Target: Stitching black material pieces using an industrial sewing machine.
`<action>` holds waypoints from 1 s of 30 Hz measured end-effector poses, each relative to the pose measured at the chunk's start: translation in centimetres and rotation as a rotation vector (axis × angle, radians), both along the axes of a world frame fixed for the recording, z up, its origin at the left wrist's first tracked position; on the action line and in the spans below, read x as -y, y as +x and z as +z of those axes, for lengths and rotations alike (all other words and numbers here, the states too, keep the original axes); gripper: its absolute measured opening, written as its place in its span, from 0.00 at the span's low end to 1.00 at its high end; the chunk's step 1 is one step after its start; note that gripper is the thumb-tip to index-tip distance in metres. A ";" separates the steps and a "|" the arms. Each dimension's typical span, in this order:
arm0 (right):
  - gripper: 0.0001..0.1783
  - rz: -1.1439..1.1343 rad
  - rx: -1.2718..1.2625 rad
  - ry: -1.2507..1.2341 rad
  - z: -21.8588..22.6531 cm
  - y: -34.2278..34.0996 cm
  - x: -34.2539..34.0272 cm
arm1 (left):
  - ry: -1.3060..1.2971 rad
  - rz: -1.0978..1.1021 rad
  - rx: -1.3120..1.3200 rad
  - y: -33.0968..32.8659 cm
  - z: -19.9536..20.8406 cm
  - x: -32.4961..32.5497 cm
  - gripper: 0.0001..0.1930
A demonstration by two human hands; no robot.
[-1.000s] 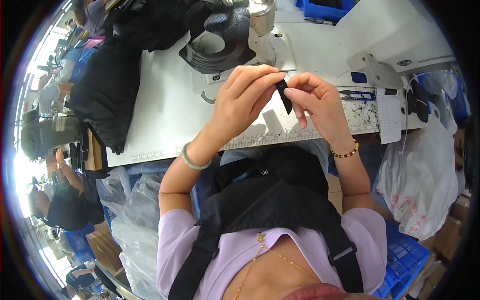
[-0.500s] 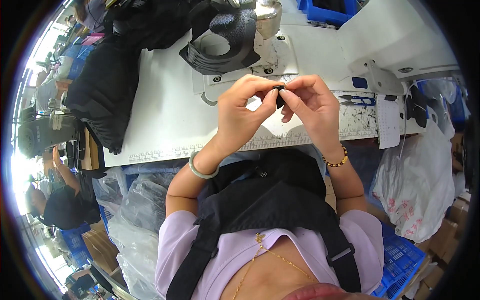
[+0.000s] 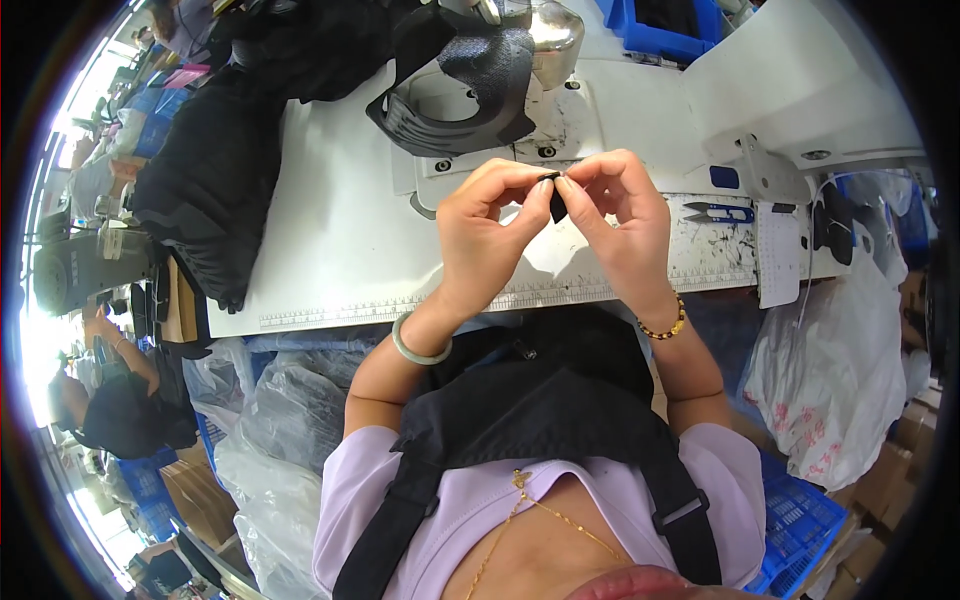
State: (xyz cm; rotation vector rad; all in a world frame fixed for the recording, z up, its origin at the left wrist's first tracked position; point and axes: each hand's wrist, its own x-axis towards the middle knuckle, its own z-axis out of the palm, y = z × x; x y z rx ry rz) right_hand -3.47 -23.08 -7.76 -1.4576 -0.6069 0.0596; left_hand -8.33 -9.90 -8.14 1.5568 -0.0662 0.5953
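Note:
Between my two hands is a small black fabric piece (image 3: 558, 205), pinched at its upper edge above the white table. My left hand (image 3: 487, 225) grips it with thumb and index finger. From the other side, my right hand (image 3: 625, 220) pinches it the same way, other fingers curled. The fingertips of both hands nearly meet and hide part of the piece. Just beyond them, a black shoe upper-like piece with a large opening (image 3: 465, 135) lies at the sewing machine's metal head (image 3: 555, 45).
Blue-handled thread snips (image 3: 720, 213) lie right of my hands. A ruler strip (image 3: 400, 308) edges the white table (image 3: 330, 200). Black pieces (image 3: 205, 190) are heaped at left. A blue bin (image 3: 665, 30) stands behind, and a white plastic bag (image 3: 815, 390) hangs at right.
Both hands have shifted slightly and drawn closer together at the fingertips, still pinching the black piece. The view has moved a little, so the machine parts appear slightly lower and to the right.

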 end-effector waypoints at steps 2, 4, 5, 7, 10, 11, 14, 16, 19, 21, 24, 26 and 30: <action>0.06 -0.081 0.146 -0.076 -0.1 0.0 -0.2 | -0.105 0.008 -0.053 -0.1 0.1 0.2 0.05; 0.10 0.001 -0.060 0.001 0.0 -0.6 -0.5 | -0.229 0.026 -0.072 -0.3 0.0 0.3 0.06; 0.10 0.009 -0.056 0.002 0.1 -0.8 -0.8 | -0.229 0.033 -0.067 -0.4 0.1 0.3 0.06; 0.13 0.143 -0.301 0.207 0.4 -1.1 -0.8 | -0.337 0.050 -0.134 -0.5 0.4 0.7 0.05; 0.15 0.205 -0.178 0.173 1.3 0.3 -0.4 | -0.392 -0.067 -0.192 -0.8 0.8 -0.3 0.04; 0.15 0.246 -0.102 0.135 1.6 1.1 -0.1 | -0.392 -0.066 -0.194 -0.9 1.1 -1.0 0.04; 0.15 0.369 -0.023 -0.004 3.0 2.2 0.6 | -0.144 -0.220 -0.338 -1.1 3.0 -2.6 0.05; 0.16 0.380 0.066 -0.156 3.8 2.4 0.5 | -0.127 -0.212 -0.330 -1.1 3.4 -3.1 0.04; 0.16 0.289 0.469 -0.324 4.2 3.1 0.6 | -0.140 -0.203 -0.308 -1.1 3.4 -3.4 0.04; 0.15 0.274 0.501 -0.330 4.4 3.4 0.6 | -0.164 -0.219 -0.320 -1.1 3.6 -3.7 0.04; 0.17 0.279 0.564 -0.361 4.7 3.5 0.6 | -0.182 -0.258 -0.335 -0.8 4.0 -4.1 0.04; 0.16 0.264 0.594 -0.368 4.9 3.6 0.5 | -0.133 -0.266 -0.359 -0.7 4.7 -4.3 0.04; 0.18 0.227 0.642 -0.334 5.4 3.6 0.2 | -0.068 -0.234 -0.342 -0.5 6.5 -4.2 0.04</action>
